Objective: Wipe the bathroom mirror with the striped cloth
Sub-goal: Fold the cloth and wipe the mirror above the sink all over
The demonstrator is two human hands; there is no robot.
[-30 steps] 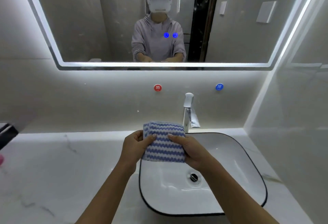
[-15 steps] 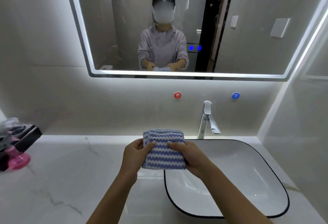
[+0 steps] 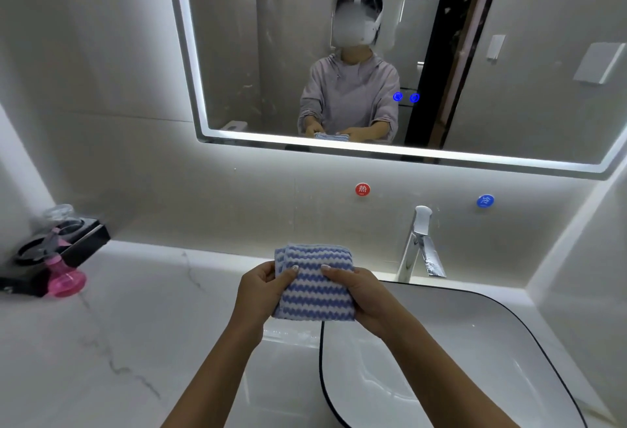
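Observation:
A folded blue-and-white striped cloth (image 3: 315, 283) is held in front of me above the left rim of the sink. My left hand (image 3: 259, 292) grips its left edge and my right hand (image 3: 364, 293) grips its right edge. The bathroom mirror (image 3: 237, 54) with a lit frame hangs on the wall above and behind. It reflects a person holding the cloth. The cloth is well below the mirror and not touching it.
A white sink (image 3: 458, 359) with a black rim lies at the lower right, a chrome faucet (image 3: 419, 248) behind it. Red (image 3: 362, 189) and blue (image 3: 485, 201) round labels sit on the wall. A pink bottle (image 3: 62, 276) and black tray (image 3: 73, 241) stand on the marble counter (image 3: 118, 343) at the left.
The view has shifted left, so the sink and mirror now sit further right and the pink bottle and tray show. Both hands keep the same hold on the cloth.

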